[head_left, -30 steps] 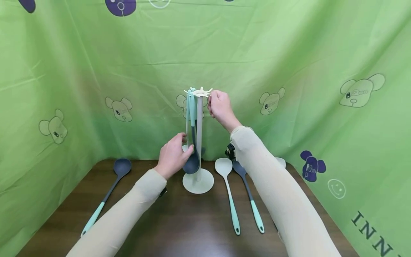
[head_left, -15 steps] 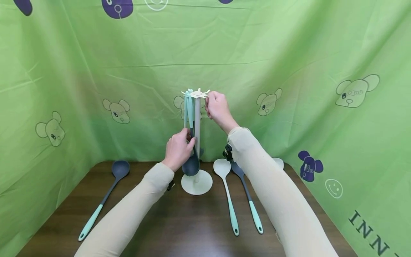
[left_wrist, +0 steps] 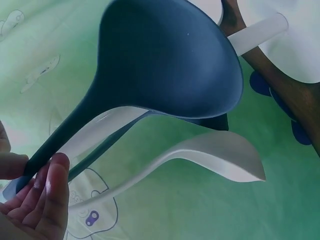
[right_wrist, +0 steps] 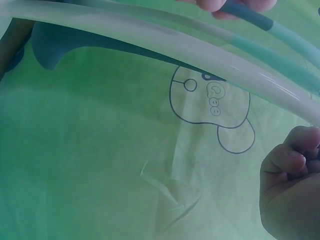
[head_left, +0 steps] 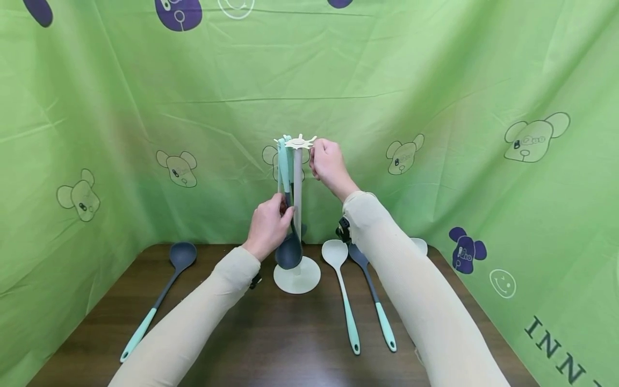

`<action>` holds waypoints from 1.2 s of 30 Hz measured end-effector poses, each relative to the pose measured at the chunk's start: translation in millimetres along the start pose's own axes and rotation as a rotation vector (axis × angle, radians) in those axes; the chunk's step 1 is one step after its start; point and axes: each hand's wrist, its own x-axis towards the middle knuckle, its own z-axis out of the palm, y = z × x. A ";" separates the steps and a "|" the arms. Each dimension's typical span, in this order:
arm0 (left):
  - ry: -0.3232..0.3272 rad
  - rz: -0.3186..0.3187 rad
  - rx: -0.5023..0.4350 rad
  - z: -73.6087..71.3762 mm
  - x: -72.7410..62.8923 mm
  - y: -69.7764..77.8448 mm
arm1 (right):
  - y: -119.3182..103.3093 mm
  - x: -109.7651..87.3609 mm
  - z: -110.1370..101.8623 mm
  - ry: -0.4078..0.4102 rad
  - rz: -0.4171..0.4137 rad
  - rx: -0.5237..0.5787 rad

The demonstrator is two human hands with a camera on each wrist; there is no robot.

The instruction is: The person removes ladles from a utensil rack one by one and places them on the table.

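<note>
A white utensil stand with a star of hooks on top rises from a round base. My left hand pinches the dark shaft of a blue ladle at the stand's left side. The ladle's mint handle reaches up to the hooks. In the left wrist view, the ladle's bowl fills the upper middle, and a white ladle and another dark utensil hang behind it. My right hand, fingers curled, grips a hook at the right of the stand's top.
On the brown table lie a dark blue ladle at left, and a white turner-like spoon and a dark blue utensil at right. Another white utensil is mostly hidden behind the right sleeve. Green cloth surrounds the table.
My left hand has moved up and right and closed its fingers on the ladle's shaft. The ladle has dropped slightly, its handle top shifting left. My right hand keeps its hold.
</note>
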 end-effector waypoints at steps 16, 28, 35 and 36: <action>-0.009 0.014 0.025 -35.1 -27.2 -22.3 | 5.7 -0.2 3.9 -0.011 0.018 -0.007; -0.112 -0.002 0.045 -73.4 -51.9 -66.2 | -2.4 4.3 -2.0 -0.008 0.008 -0.011; -0.156 -0.025 0.007 -85.7 -64.2 -98.5 | 0.2 2.8 -2.6 -0.017 0.011 -0.017; -0.162 -0.025 0.002 -86.8 -66.0 -103.0 | 0.6 2.3 -2.6 -0.017 0.011 -0.015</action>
